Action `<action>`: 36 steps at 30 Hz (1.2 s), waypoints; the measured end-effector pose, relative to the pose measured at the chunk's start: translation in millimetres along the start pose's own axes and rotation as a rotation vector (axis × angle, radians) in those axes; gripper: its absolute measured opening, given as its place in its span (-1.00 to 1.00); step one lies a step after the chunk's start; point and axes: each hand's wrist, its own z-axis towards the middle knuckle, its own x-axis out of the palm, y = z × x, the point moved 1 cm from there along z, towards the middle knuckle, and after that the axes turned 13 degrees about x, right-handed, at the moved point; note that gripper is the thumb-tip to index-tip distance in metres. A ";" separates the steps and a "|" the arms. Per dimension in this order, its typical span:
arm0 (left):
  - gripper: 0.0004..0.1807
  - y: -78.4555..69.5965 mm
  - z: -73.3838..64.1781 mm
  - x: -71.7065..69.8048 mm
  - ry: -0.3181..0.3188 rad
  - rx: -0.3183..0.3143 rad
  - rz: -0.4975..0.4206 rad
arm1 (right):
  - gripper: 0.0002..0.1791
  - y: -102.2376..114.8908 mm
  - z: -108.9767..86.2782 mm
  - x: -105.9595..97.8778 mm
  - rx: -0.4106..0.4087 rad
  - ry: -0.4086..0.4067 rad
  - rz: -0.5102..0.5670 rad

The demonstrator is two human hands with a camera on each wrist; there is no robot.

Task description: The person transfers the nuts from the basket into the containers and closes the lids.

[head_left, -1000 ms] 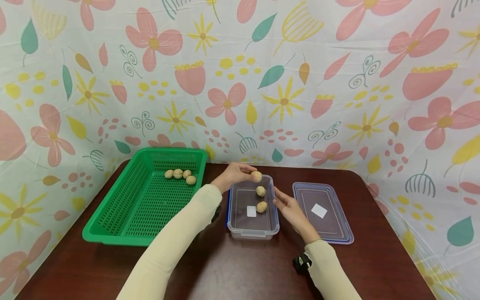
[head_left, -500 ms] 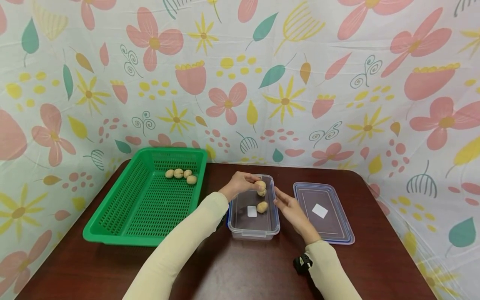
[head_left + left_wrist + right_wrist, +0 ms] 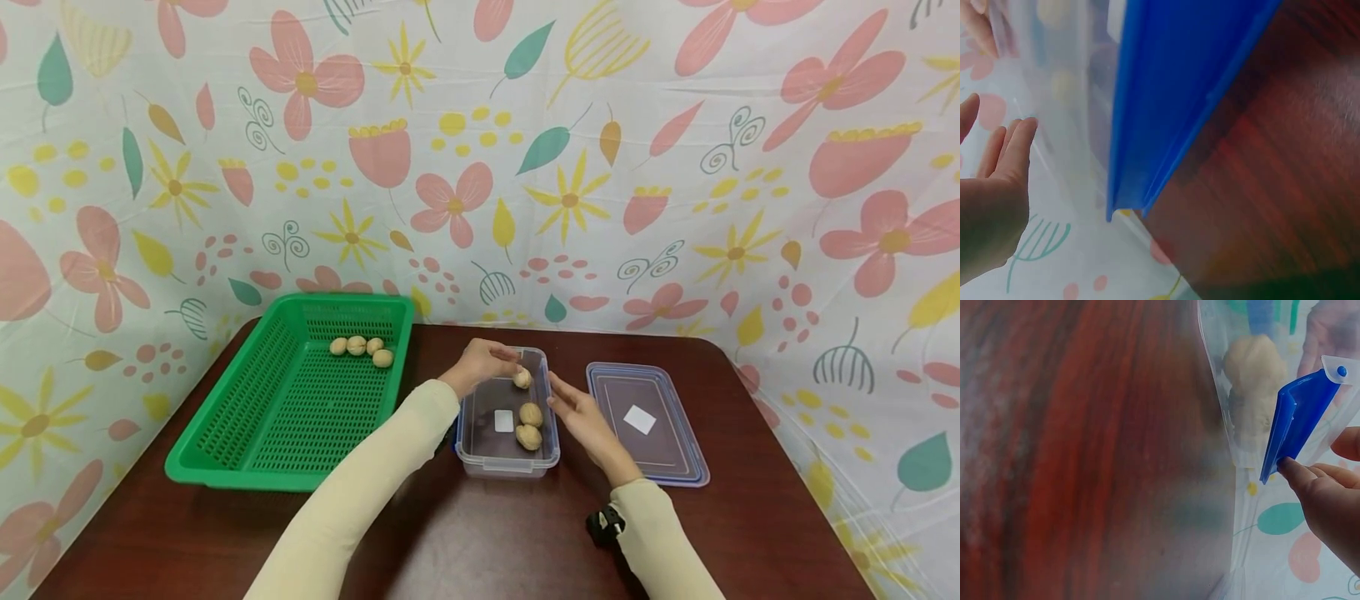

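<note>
The left hand (image 3: pixel 483 364) is held over the box (image 3: pixel 504 468), thumb and fingers parted. Three walnuts (image 3: pixel 531 415) are contained there, one near that hand's fingertips. A latch (image 3: pixel 1300 415) is touched by the right hand (image 3: pixel 588 423), fingers extended. Four more are contained in the basket (image 3: pixel 232 481), left of the left hand.

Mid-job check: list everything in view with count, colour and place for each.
Basket: one, green, left side
Walnuts in basket: four, tan, far end
Container: one, clear, centre
Walnuts in container: three visible, tan, right side
Flaps: at least two, blue, on container
Lid: one, clear, blue-edged, right of container
Labels: two, white, container and lid
Table: one, dark red-brown, underneath
Backdrop: one, white, flowered, behind
Wrist device: one plainly seen, black, right wrist
Sleeves: two, cream, on forearms
Left hand: one, bare, over container
Right hand: one, bare, at container's right side
</note>
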 end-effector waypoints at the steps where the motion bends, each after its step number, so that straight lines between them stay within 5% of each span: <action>1: -0.66 -1.4 0.6 -1.6 0.004 0.005 -0.007 | -0.43 0.4 -0.1 -0.1 -0.001 -0.002 -0.001; 12: -0.64 -28.6 7.1 -28.7 0.007 0.040 -0.069 | -0.42 -0.2 0.6 -0.3 -0.008 0.007 0.003; 23: -0.59 -50.9 8.9 -73.2 -0.049 0.063 -0.134 | -0.41 0.5 0.1 -0.1 -0.006 0.011 0.004; 36: -0.54 -54.4 -3.3 -125.6 -0.134 0.086 -0.232 | -0.40 1.2 -0.9 -0.3 0.023 0.028 0.008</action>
